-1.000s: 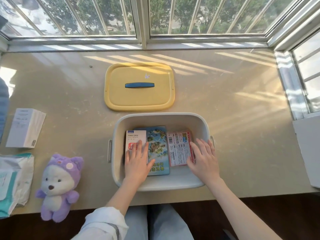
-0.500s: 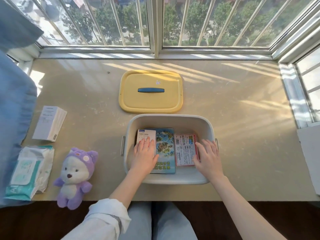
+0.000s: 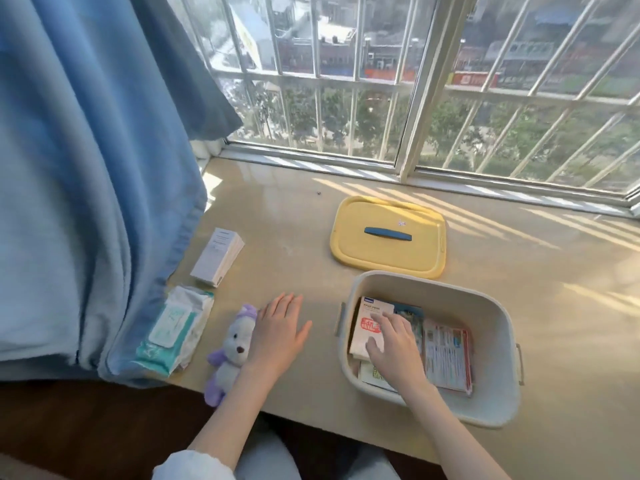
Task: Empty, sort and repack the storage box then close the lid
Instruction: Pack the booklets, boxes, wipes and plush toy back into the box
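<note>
Big blue curtain [image 3: 79, 168] hanging over the left side, brushing the table [image 3: 571, 289] edge beside the wipes [image 3: 173, 330]. Barred window [image 3: 415, 98] behind, sun stripes across the beige top. Grey box [image 3: 491, 306] near the front edge, open, with a white pack [image 3: 370, 323], a map booklet [image 3: 412, 313] and a red leaflet [image 3: 446, 355] lying flat inside. Yellow lid [image 3: 388, 237] just behind the box, handle up. White carton [image 3: 218, 256] further left. Purple plush [image 3: 228, 355] by the wipes. Left hand [image 3: 280, 330] spread open, hovering over the plush. Right hand [image 3: 394, 344] open too, fingers resting flat on the white pack.
</note>
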